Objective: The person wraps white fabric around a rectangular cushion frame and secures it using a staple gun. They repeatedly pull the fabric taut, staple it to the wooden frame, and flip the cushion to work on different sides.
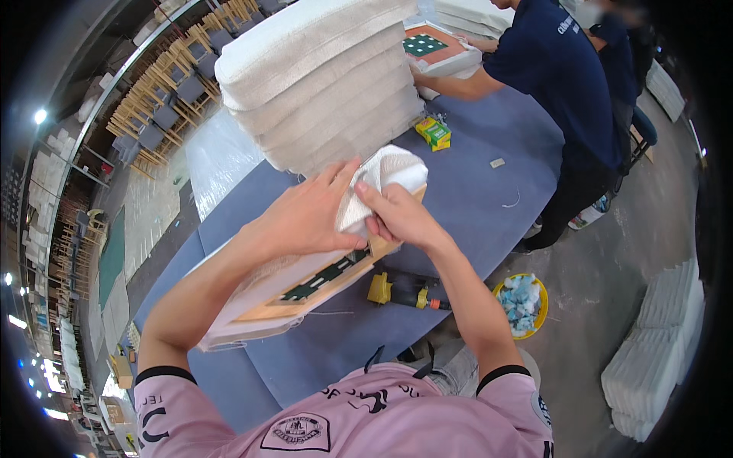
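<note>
A chair seat cushion [259,294] is tilted up on its edge in front of me. Its underside shows a wooden frame with dark green woven webbing. At the far corner the white cover fabric [393,164] is bunched and folded. My left hand [309,210] is closed round the fabric and the cushion's edge. With thumb and fingers, my right hand [397,217] pinches the fabric at the corner, close to the wooden frame. A yellow and black staple gun [401,291] with an orange hose fitting lies on the blue-covered table [489,198], beneath my right forearm.
A tall stack of off-white cushions [321,84] stands beyond my hands. Right of it lies a yellow-green box [434,133]. Across the table, a co-worker in a dark shirt [569,76] handles another seat [435,47]. A yellow bucket of scraps [544,305] sits on the floor.
</note>
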